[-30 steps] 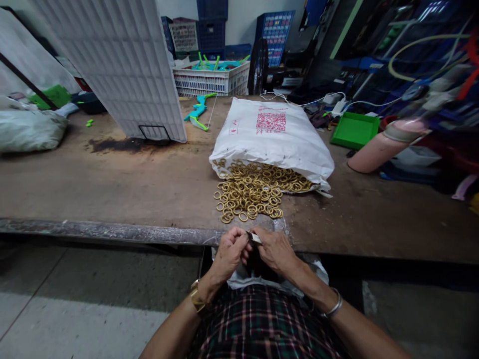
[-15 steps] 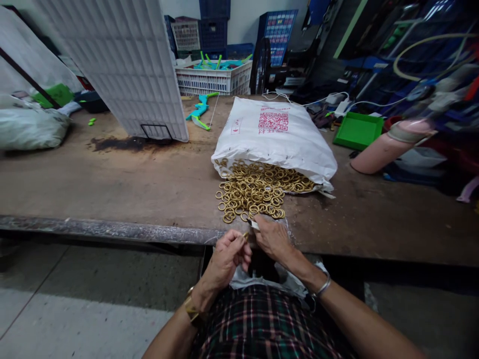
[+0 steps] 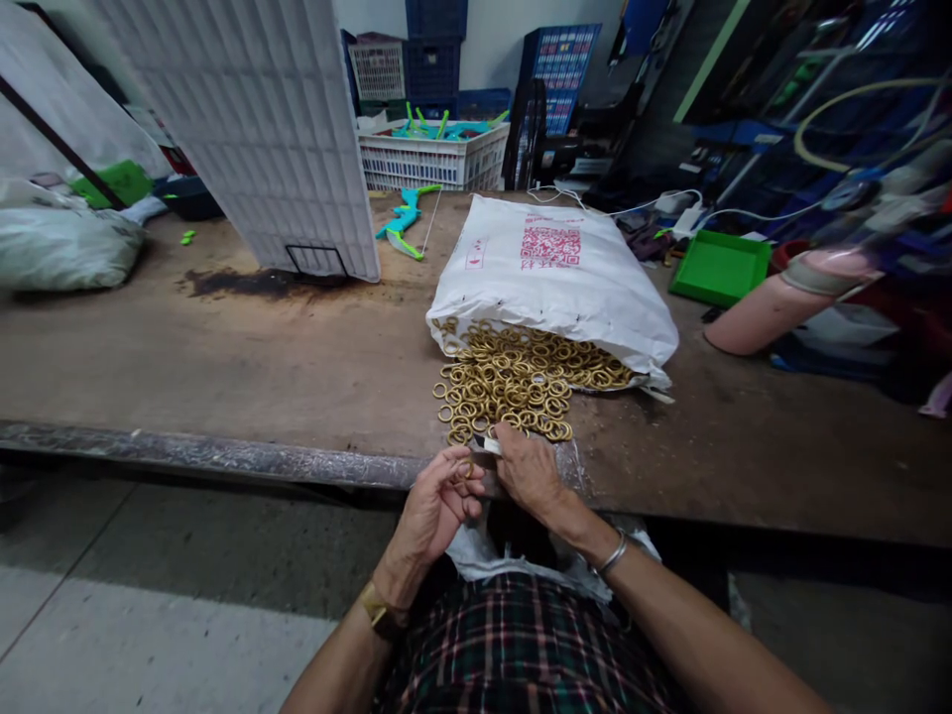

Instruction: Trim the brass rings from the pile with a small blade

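Note:
My left hand (image 3: 433, 511) is closed in a pinch on a gold-coloured ring (image 3: 468, 471), just off the table's front edge. Gripped in my right hand (image 3: 532, 474) is a small knife-like tool (image 3: 489, 445), white with a dark tip, pointing left; its exact kind is unclear. The tool is close above the ring, and I cannot tell whether they touch. Right beyond my hands lies a pile of gold-coloured rings (image 3: 506, 387), spilling from the mouth of a white woven sack (image 3: 491, 283) with red print.
The brown table (image 3: 297, 387) ends just before me. Farther back stand a white ribbed panel (image 3: 260, 149), a toy bow (image 3: 404, 220) and a white crate (image 3: 431, 164). To the right are a green tray (image 3: 721, 268) and a pink bottle (image 3: 766, 307). Pale cloth (image 3: 472, 555) hangs below my hands.
My left hand has moved slightly left and opened its lower fingers somewhat, with the ring still pinched. My right hand and the tool have also shifted a little left. The view has shifted slightly.

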{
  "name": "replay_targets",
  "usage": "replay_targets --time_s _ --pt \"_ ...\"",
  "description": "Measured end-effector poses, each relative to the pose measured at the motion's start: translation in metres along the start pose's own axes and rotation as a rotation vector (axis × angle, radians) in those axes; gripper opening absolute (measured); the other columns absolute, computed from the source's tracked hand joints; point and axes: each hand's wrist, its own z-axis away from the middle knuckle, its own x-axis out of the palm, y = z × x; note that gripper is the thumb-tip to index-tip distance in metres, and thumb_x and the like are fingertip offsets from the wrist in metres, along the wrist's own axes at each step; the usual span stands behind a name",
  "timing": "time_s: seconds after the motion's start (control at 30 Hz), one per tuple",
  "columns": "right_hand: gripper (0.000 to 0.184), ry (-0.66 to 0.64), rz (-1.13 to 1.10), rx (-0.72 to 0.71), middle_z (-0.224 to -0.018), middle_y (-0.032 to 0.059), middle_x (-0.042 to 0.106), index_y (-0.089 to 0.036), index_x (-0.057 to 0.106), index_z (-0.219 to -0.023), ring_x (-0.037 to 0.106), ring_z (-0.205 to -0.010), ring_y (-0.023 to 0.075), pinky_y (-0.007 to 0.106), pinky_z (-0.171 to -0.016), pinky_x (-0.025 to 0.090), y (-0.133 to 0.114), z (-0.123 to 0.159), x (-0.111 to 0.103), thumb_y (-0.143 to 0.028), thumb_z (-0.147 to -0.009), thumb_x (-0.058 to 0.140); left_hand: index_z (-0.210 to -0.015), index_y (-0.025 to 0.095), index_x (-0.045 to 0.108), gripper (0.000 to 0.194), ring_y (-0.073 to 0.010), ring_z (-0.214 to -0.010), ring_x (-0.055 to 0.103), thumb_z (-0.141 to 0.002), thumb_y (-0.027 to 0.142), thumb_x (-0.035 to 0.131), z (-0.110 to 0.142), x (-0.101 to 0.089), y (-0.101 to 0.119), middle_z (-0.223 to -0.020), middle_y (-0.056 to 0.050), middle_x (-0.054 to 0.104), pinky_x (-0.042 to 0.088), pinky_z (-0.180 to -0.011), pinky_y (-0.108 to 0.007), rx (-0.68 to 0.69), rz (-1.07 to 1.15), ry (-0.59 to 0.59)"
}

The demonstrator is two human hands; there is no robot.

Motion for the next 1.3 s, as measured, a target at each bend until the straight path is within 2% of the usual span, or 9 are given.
replay_targets --time_s 0.17,0.27,0.37,0.5,0.6,0.8,1.07,1.3 --pt "0.027 -0.005 -0.081 -0.031 -0.083 0.0064 0.065 -0.018 0.051 -0.097 0.058 -0.070 0.0160 0.025 -0.057 0.029 0.008 0.006 0.003 -0.009 -0.074 0.040 -0.070 0.014 0.053 0.019 -0.0131 -0.065 0.057 -0.066 0.029 0.063 -0.003 -0.001 -0.002 -0.074 -0.003 0.058 0.041 -0.047 -0.020 -0.001 0.009 0.029" --pt "0.019 0.025 -0.273 -0.043 -0.074 0.0047 0.061 -0.017 0.052 -0.089 0.054 -0.065 0.0150 0.024 -0.058 0.031 0.014 0.010 0.001 -0.015 -0.077 0.039 -0.067 0.014 0.049 0.023 -0.0120 -0.063 0.056 -0.065 0.032 0.065 -0.006 0.001 -0.005 -0.071 -0.002 0.056 0.041 -0.045 -0.019 0.016 -0.056 0.057" --pt "0.020 0.020 -0.595 -0.028 -0.063 0.0008 0.054 -0.018 0.049 -0.073 0.047 -0.059 0.0126 0.023 -0.057 0.034 0.018 0.015 -0.005 -0.028 -0.083 0.034 -0.077 0.015 0.050 0.028 -0.0100 -0.057 0.053 -0.065 0.036 0.065 -0.010 0.004 -0.010 -0.068 0.000 0.055 0.038 -0.040 -0.016 0.079 -0.230 0.085" --pt "0.023 -0.103 -0.983 -0.008 -0.058 -0.0038 0.045 -0.018 0.046 -0.067 0.039 -0.054 0.0092 0.021 -0.052 0.033 0.018 0.023 -0.016 -0.036 -0.080 0.040 -0.100 0.017 0.050 0.039 -0.0077 -0.049 0.049 -0.069 0.037 0.061 -0.015 0.009 -0.016 -0.066 0.002 0.054 0.036 -0.036 -0.014 0.178 -0.534 0.106" --pt "0.024 -0.169 -1.140 0.036 -0.053 -0.0060 0.040 -0.018 0.046 -0.065 0.034 -0.049 0.0074 0.020 -0.048 0.030 0.016 0.028 -0.019 -0.037 -0.078 0.043 -0.094 0.015 0.054 0.033 -0.0059 -0.045 0.045 -0.070 0.039 0.058 -0.015 0.012 -0.017 -0.063 0.002 0.053 0.035 -0.036 -0.014 0.143 -0.655 0.054" --pt "0.022 -0.185 -1.186 0.083 -0.050 -0.0074 0.036 -0.019 0.045 -0.064 0.031 -0.046 0.0069 0.019 -0.045 0.026 0.016 0.028 -0.015 -0.037 -0.077 0.043 -0.073 0.015 0.052 0.028 -0.0045 -0.039 0.040 -0.069 0.042 0.058 -0.012 0.016 -0.017 -0.055 0.004 0.050 0.032 -0.036 -0.014 0.118 -0.697 0.086" --pt "0.028 -0.139 -1.113 0.079 -0.052 -0.0060 0.037 -0.019 0.042 -0.060 0.032 -0.050 0.0079 0.021 -0.046 0.027 0.013 0.024 -0.014 -0.042 -0.074 0.046 -0.064 0.015 0.053 0.020 -0.0059 -0.043 0.038 -0.071 0.034 0.057 -0.012 0.018 -0.021 -0.049 0.005 0.046 0.030 -0.042 -0.017 0.283 -0.815 0.086" --pt "0.026 -0.137 -1.145 0.152 -0.050 -0.0072 0.038 -0.019 0.043 -0.061 0.033 -0.046 0.0077 0.021 -0.045 0.028 0.012 0.020 -0.009 -0.041 -0.074 0.046 -0.070 0.015 0.051 0.029 -0.0055 -0.040 0.040 -0.072 0.043 0.057 -0.012 0.015 -0.018 -0.052 0.004 0.049 0.032 -0.039 -0.017 0.143 -0.756 0.079"
